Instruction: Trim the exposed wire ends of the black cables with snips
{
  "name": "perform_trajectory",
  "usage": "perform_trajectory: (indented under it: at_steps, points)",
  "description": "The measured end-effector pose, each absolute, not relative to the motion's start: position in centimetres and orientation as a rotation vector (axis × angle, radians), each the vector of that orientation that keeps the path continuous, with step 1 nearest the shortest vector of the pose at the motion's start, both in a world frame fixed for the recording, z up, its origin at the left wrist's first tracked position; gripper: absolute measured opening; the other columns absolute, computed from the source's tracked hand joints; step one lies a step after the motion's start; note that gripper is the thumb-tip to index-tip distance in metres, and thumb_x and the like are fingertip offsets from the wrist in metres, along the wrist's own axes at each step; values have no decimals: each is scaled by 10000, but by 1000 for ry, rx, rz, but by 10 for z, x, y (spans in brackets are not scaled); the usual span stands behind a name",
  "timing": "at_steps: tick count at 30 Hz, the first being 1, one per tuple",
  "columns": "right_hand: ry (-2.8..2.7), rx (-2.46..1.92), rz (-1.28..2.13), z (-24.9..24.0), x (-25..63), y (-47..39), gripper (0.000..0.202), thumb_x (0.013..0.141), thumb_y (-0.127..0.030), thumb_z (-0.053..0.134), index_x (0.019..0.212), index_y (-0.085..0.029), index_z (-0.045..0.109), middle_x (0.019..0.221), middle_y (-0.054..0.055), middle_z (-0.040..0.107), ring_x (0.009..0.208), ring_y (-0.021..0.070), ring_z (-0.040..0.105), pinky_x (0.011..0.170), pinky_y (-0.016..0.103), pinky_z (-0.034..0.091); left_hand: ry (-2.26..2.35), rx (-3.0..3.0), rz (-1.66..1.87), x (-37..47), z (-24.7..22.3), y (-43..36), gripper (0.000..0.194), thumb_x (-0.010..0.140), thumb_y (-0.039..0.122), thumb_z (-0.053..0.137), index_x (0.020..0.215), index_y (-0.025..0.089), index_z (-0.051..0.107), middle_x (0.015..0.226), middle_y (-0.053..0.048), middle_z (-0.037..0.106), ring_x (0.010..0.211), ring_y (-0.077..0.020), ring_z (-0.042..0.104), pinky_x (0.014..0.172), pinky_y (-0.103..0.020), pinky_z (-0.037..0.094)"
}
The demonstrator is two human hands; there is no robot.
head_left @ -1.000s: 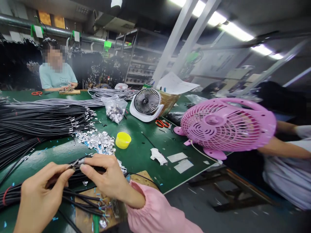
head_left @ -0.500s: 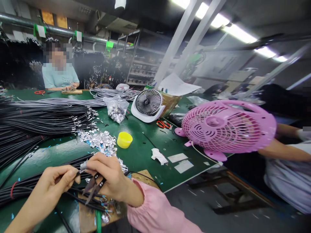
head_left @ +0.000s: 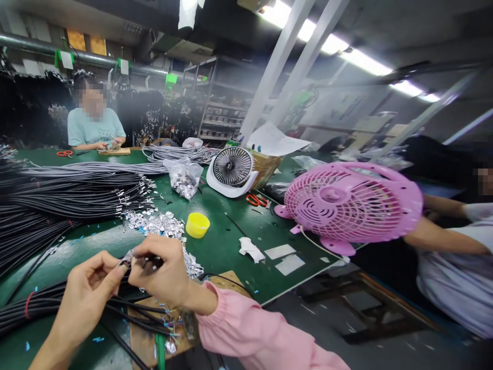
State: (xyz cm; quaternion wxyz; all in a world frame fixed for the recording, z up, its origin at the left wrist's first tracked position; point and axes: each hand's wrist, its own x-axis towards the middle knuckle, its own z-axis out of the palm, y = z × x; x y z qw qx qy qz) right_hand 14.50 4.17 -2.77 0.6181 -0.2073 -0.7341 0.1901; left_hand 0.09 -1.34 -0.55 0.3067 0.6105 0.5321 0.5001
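Note:
My left hand pinches the end of a black cable between thumb and forefinger, with a bit of silver foil showing at the tip. Close against it, my right hand is closed around dark-handled snips; their blades are mostly hidden, and its fingertips meet the cable end. Below both hands lies a bundle of black cables tied with a red band. Cable ends with stripped coloured wires rest on a wooden board. Just beyond the hands is a heap of silver foil scraps.
A yellow cup stands past the foil. Farther back are a bag of parts, a white fan and orange-handled scissors. A pink fan is at the table's right edge. One person sits opposite; another's arm shows right.
My hands have come together at the cable end. The right hand has turned, so the snips' blades, which pointed downward in plain view, are now mostly hidden. Foil now shows at the fingertips.

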Motion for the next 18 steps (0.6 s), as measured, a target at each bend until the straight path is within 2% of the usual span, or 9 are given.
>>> perform_trajectory:
  at_steps: [3,5,9,11,14,16,18]
  points:
    - [-1779,-389,126,-34,149,41,224,874,-209,586,670,-184,674,575,7,635,461,91,515,450,215,381,1499,1676,1448,7,-9,-14,361,821,489,637,580,225,590,483,41,540,409,-110,478,371,-197,356]
    - [-1849,-402,85,-37,153,42,204,846,-202,610,652,-185,669,564,8,621,467,99,512,446,225,362,1551,1765,1515,11,-11,-14,276,795,392,636,570,234,615,495,51,523,419,-100,465,386,-191,341]
    - [-1764,-718,529,-28,159,47,109,780,-234,697,690,-174,714,581,-15,608,496,107,492,463,219,387,1534,1990,1528,15,-13,-13,259,772,295,595,519,255,635,485,62,467,398,-83,406,401,-191,321]
    - [-1630,-897,742,-20,161,49,181,791,-244,682,626,-172,681,527,-40,534,487,102,458,454,215,366,1521,2038,1545,12,-13,-12,252,801,291,614,554,260,654,504,61,513,413,-88,449,419,-186,364]
    - [-1513,-924,843,-11,163,48,311,814,-292,674,533,-172,616,485,-50,452,485,97,425,463,217,353,1519,2028,1640,4,-14,-10,218,846,357,661,653,260,690,563,56,617,465,-104,559,449,-177,433]
    - [-1557,-816,805,-11,164,45,263,815,-296,692,584,-171,672,529,-32,520,505,102,451,496,222,395,1516,2002,1663,1,-14,-10,268,859,436,670,661,257,697,570,49,655,465,-113,596,445,-175,458]
    - [-1667,-691,731,-14,165,41,116,805,-248,708,731,-175,757,623,-6,622,537,112,499,538,227,450,1537,1969,1626,0,-13,-10,314,852,499,673,662,253,711,573,37,680,470,-126,625,447,-177,481]
